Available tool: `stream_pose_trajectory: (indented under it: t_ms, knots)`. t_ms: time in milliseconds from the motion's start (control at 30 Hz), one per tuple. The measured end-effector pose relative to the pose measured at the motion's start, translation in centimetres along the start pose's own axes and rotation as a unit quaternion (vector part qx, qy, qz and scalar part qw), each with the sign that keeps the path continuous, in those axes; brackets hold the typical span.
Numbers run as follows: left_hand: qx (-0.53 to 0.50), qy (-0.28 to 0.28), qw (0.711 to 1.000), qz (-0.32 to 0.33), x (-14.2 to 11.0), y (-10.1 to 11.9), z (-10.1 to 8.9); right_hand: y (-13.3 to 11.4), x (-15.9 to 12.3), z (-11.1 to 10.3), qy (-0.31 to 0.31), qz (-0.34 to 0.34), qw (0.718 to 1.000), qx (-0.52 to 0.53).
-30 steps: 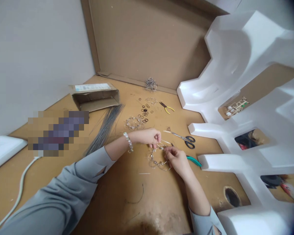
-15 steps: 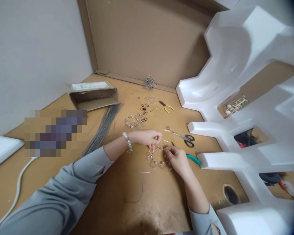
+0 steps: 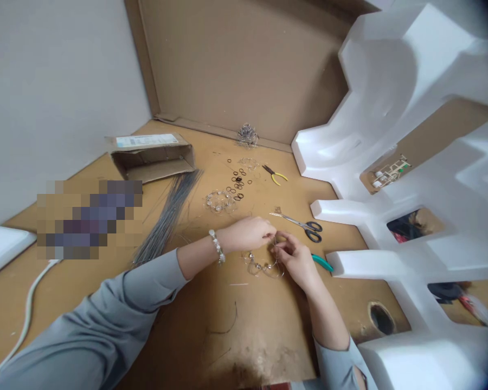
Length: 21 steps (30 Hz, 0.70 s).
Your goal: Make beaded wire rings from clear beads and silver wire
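A beaded wire ring (image 3: 264, 266), silvery with clear beads and loose loops, hangs under my two hands, its far part hidden by them. My right hand (image 3: 295, 259) pinches the ring's wire at its right side. My left hand (image 3: 254, 232) is closed at the far side, its fingertips close to the right fingers and on thin wire of the ring. Farther off lies a second beaded ring (image 3: 219, 201), beyond my left wrist. Teal-handled pliers (image 3: 322, 262) lie beside my right hand, their jaws hidden by it.
Black-handled scissors (image 3: 309, 227) and yellow-handled pliers (image 3: 275, 174) lie to the right. Several dark small rings (image 3: 238, 181), a wire bundle (image 3: 168, 216) and an open cardboard box (image 3: 154, 162) are farther back. White foam (image 3: 358, 265) borders the right; the table has a round hole (image 3: 381, 318).
My left hand has moved right, bringing its fingertips up to my right fingers. The right hand has shifted slightly, still at the ring.
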<state>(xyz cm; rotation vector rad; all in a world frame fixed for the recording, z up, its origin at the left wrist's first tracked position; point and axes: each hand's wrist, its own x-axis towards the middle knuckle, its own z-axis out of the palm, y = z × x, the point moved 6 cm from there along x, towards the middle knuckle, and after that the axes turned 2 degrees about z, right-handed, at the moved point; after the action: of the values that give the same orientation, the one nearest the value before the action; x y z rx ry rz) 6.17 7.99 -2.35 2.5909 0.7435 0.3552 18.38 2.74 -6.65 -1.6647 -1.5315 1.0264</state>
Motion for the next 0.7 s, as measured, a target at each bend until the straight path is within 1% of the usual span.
stream_pose_trajectory:
  t_ms: [67,167,267,400,567,633,700]
  knots:
    - [0.040,0.006,0.999,0.024,0.0,0.6,0.3,0.0,0.1,0.1,-0.002,0.002,1.000,0.011]
    - [0.044,-0.005,0.998,0.038,-0.1,0.7,0.4,0.2,0.1,0.1,-0.001,0.001,1.000,0.004]
    - [0.000,-0.025,0.999,0.036,-0.1,0.4,0.1,0.3,0.0,-0.1,0.004,-0.002,1.000,-0.031]
    - [-0.054,-0.043,0.998,0.013,0.0,-0.1,0.1,0.0,-0.2,-0.4,0.005,-0.003,0.996,-0.086]
    - [-0.112,-0.024,0.993,-0.003,0.1,-0.4,0.5,-0.5,-0.3,-0.5,0.015,-0.003,0.993,-0.120]
    - [-0.155,-0.040,0.987,-0.026,0.1,-0.8,0.9,-0.5,-0.2,-0.5,0.021,-0.006,0.992,-0.120]
    - [-0.198,-0.069,0.976,-0.053,0.1,-1.2,1.3,-0.5,-0.2,-0.5,0.024,-0.009,0.993,-0.117]
